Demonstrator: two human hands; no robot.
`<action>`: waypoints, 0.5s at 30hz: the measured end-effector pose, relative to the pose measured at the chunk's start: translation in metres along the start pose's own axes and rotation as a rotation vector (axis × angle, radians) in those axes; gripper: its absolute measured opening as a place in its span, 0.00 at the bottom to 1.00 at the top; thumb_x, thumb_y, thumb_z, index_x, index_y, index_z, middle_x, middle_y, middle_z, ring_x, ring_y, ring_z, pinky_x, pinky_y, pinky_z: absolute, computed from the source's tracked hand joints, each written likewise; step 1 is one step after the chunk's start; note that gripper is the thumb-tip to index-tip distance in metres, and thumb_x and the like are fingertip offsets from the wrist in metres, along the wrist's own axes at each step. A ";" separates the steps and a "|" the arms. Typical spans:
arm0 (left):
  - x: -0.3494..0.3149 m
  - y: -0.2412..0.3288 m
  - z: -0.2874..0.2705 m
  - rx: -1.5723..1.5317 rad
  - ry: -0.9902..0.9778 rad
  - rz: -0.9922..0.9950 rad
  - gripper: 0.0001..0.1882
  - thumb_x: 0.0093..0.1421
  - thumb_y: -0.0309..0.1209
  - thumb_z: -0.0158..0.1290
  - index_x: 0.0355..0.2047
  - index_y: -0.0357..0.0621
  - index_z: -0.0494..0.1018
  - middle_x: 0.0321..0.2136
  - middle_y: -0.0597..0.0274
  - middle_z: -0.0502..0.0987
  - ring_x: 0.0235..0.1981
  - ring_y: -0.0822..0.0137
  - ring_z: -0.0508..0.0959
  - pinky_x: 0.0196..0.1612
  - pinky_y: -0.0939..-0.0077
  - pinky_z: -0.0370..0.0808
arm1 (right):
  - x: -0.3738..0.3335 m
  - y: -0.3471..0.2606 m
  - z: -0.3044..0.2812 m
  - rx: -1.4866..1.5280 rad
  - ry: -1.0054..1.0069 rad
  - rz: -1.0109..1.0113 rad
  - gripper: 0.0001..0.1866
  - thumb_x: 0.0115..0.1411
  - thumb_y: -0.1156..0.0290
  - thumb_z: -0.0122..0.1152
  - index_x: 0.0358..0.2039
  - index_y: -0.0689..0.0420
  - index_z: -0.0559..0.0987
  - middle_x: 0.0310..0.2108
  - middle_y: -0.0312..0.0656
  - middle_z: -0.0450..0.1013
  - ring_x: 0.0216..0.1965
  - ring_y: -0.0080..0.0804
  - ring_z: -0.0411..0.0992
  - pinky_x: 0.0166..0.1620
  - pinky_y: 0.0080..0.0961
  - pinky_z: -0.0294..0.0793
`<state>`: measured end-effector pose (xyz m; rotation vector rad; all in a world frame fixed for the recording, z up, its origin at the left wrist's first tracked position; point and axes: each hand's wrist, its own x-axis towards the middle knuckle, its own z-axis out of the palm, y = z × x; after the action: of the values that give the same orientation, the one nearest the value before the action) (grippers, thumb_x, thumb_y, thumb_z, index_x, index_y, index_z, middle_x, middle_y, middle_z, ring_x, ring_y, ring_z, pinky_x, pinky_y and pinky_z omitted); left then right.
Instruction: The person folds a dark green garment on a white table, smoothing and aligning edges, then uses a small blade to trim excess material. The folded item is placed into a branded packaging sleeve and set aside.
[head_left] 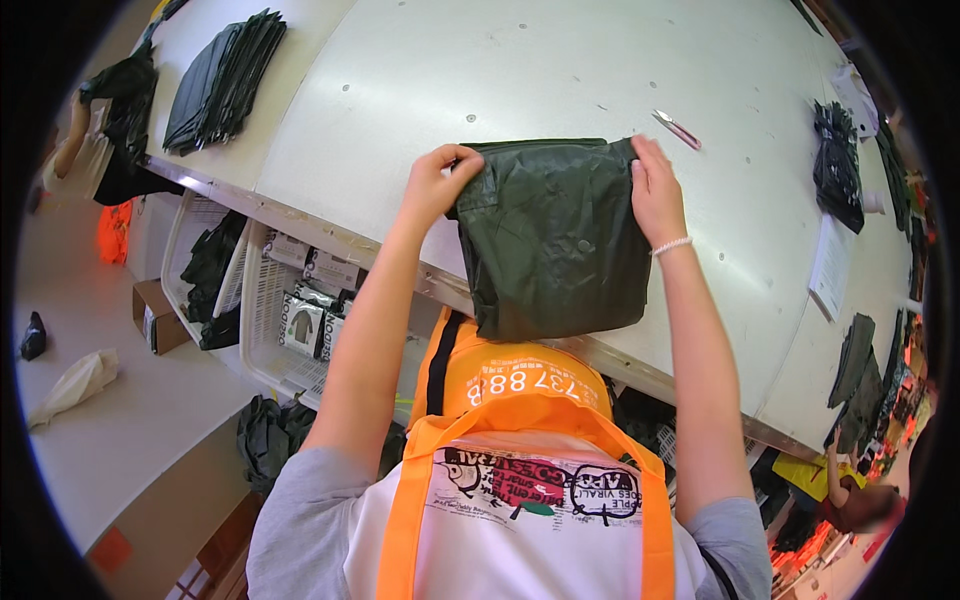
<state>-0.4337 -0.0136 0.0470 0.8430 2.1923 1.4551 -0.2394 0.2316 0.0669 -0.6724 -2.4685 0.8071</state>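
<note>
A folded dark green garment (560, 240) of shiny, raincoat-like fabric lies in front of me at the table's near edge, its lower part reaching over the edge. A round snap or button shows on its face. My left hand (440, 180) pinches its upper left corner between thumb and fingers. Along the upper right edge rests my right hand (657, 195), fingers stretched out and touching the fabric. Beyond it on the table is a pair of small thread snips (677, 130) with reddish handles.
A stack of dark green folded pieces (225, 80) lies at the far left of the white table (400, 90). Under the edge stand white plastic baskets (265, 330) with packaged goods. Bundled dark items (838, 165) and papers (832, 265) lie right. Other people work at both sides.
</note>
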 end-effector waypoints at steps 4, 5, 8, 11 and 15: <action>0.030 -0.015 -0.008 0.129 -0.031 -0.204 0.14 0.60 0.35 0.54 0.26 0.34 0.77 0.21 0.64 0.78 0.24 0.75 0.72 0.29 0.78 0.69 | 0.017 0.012 0.017 -0.160 -0.243 0.021 0.17 0.64 0.71 0.45 0.51 0.59 0.73 0.54 0.51 0.68 0.60 0.46 0.61 0.62 0.36 0.58; 0.031 -0.012 -0.010 0.152 0.077 -0.165 0.14 0.61 0.35 0.53 0.26 0.34 0.77 0.22 0.62 0.78 0.25 0.74 0.73 0.30 0.78 0.69 | 0.019 0.009 0.017 -0.127 -0.217 0.018 0.17 0.64 0.70 0.45 0.52 0.58 0.73 0.54 0.51 0.68 0.59 0.45 0.62 0.61 0.35 0.59; 0.010 0.017 -0.027 0.037 0.518 0.023 0.13 0.63 0.33 0.50 0.30 0.35 0.78 0.27 0.55 0.80 0.31 0.70 0.78 0.37 0.79 0.72 | 0.019 0.001 0.001 0.273 -0.141 0.264 0.18 0.65 0.68 0.45 0.53 0.58 0.73 0.55 0.49 0.68 0.58 0.41 0.65 0.59 0.31 0.63; -0.033 0.056 -0.019 0.508 0.124 0.341 0.17 0.61 0.39 0.51 0.45 0.43 0.75 0.46 0.59 0.76 0.52 0.58 0.71 0.56 0.59 0.62 | 0.012 0.009 -0.011 0.343 -0.040 0.108 0.18 0.65 0.69 0.46 0.53 0.57 0.73 0.56 0.48 0.67 0.59 0.39 0.64 0.60 0.28 0.62; -0.024 0.027 0.013 0.749 -0.215 0.228 0.31 0.60 0.51 0.48 0.62 0.54 0.61 0.64 0.64 0.58 0.66 0.54 0.52 0.65 0.45 0.44 | 0.026 0.011 0.022 -0.075 -0.392 -0.153 0.21 0.67 0.62 0.43 0.58 0.54 0.68 0.61 0.38 0.62 0.67 0.38 0.52 0.66 0.46 0.46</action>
<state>-0.4006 -0.0127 0.0663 1.4416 2.5347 0.5387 -0.2684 0.2447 0.0510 -0.3694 -2.8716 0.8576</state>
